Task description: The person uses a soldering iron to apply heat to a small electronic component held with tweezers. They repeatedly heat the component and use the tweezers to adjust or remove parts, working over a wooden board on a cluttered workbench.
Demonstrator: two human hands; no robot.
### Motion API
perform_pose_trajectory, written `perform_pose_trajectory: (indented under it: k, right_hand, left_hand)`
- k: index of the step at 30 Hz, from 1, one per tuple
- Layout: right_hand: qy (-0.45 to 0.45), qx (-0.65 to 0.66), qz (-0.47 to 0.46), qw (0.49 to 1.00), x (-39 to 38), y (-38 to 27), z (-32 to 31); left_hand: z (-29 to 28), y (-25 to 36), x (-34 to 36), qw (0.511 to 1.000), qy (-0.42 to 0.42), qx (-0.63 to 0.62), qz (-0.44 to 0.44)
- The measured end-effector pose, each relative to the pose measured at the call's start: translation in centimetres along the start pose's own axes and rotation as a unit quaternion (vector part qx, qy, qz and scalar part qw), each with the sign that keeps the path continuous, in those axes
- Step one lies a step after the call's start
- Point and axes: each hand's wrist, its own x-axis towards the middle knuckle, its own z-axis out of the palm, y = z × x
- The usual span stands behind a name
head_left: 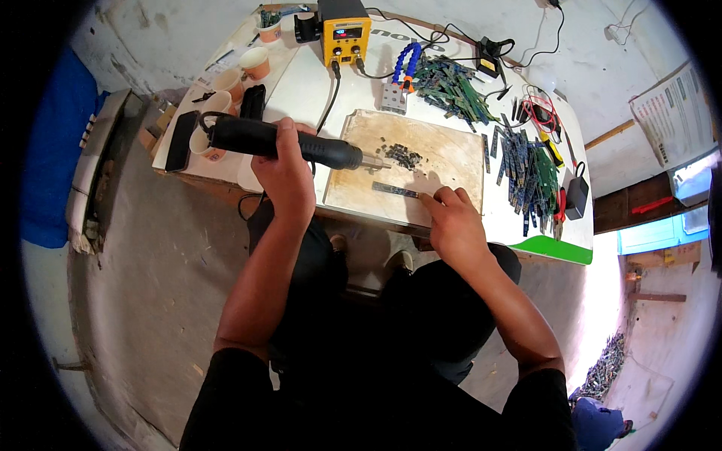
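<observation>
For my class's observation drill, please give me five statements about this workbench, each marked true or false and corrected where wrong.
1. The left hand grips a black heat gun. True.
2. The right hand holds a paper cup. False: it is at the right end of a dark strip.
3. Small black pieces lie on the board. True.
4. The control box is blue. False: it is mainly yellow.
5. Green strips lie heaped beyond the board. True.
</observation>
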Motion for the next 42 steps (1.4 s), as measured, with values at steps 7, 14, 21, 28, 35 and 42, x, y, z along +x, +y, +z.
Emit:
perform_pose_trajectory:
  k: [7, 14, 21, 28, 35, 42]
  right_hand:
    - [0.026, 0.018, 0.029, 0.999, 0.4, -0.4, -0.6]
    - [0.158, 0.247, 0.081, 0.953, 2.4, 0.9, -5.4]
    - [0.189, 0.479, 0.133, 0.846, 6.6, 2.5, -6.1]
    - [0.093, 0.644, 0.167, 0.740, 6.3, 3.3, -2.4]
    - [0.170, 0.704, 0.164, 0.669, 5.5, 4.4, -1.8]
    - [0.189, 0.736, 0.158, 0.631, 5.0, 4.2, -1.9]
  left_hand:
    - [0.1, -0.4, 0.0, 0.998, -0.005, -0.034, 0.059]
    - [1.6, 1.4, -0.5, 0.992, -0.041, -0.010, 0.116]
    - [6.4, 3.2, 0.1, 0.976, -0.155, -0.019, 0.151]
    - [4.1, 0.7, 0.8, 0.955, -0.164, 0.112, 0.222]
    - [2.4, 0.0, 2.5, 0.966, -0.195, 0.040, 0.162]
    - [3.2, 0.3, 2.1, 0.964, -0.171, 0.081, 0.189]
